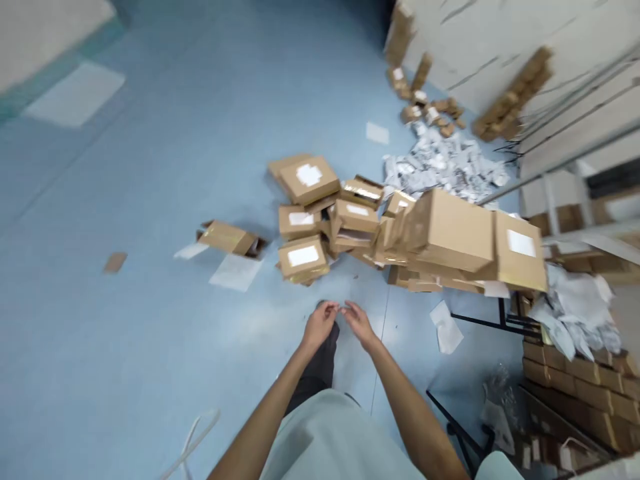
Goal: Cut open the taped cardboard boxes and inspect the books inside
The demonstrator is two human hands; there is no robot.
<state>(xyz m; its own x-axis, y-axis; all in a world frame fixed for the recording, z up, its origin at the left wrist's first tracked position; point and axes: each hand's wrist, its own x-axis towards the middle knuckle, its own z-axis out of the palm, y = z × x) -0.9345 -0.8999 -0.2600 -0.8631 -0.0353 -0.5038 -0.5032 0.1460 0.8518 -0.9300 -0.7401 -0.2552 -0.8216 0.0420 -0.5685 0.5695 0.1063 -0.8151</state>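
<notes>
Above smooth floor [165, 347], left hand [319, 326] and right hand [359, 323] curled, grip unclear, near boxy cardboard cartons [356, 217]

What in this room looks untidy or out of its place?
A heap of crumpled white paper is spread on the floor beyond the jumbled cardboard boxes, as if spilled. To their left, one open-ended carton lies apart beside loose white sheets, seemingly dropped.
</notes>
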